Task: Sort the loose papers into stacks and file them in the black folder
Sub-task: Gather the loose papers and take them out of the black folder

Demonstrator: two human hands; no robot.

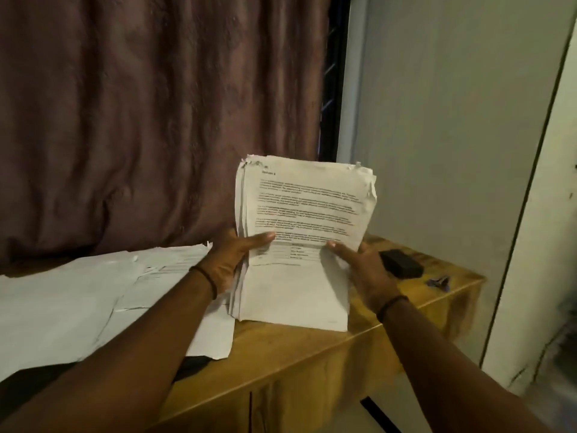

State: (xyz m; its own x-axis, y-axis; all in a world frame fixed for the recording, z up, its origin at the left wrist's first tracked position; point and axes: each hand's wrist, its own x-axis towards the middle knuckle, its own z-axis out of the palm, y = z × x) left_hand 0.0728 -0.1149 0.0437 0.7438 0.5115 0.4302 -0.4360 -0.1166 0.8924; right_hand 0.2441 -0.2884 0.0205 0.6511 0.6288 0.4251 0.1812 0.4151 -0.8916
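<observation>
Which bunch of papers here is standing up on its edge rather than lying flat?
The printed stack gripped by the left hand and right hand, upright on the wooden table. The loose sheets to its left lie flat.

The print on the front sheet of the stack of papers (299, 214) is too blurred to read. The fingers of the left hand (231, 260) and the right hand (365, 264) are hidden behind it; only the thumbs show. At nine o'clock of the stack, the loose papers (78, 292) run off the left edge and cover most of a black thing (193, 365) that cannot be identified. At three o'clock on the desk (296, 364), a black object (402, 262) sits partly behind the right hand. The bluish bit (440, 281) beside it is too small to name.
</observation>
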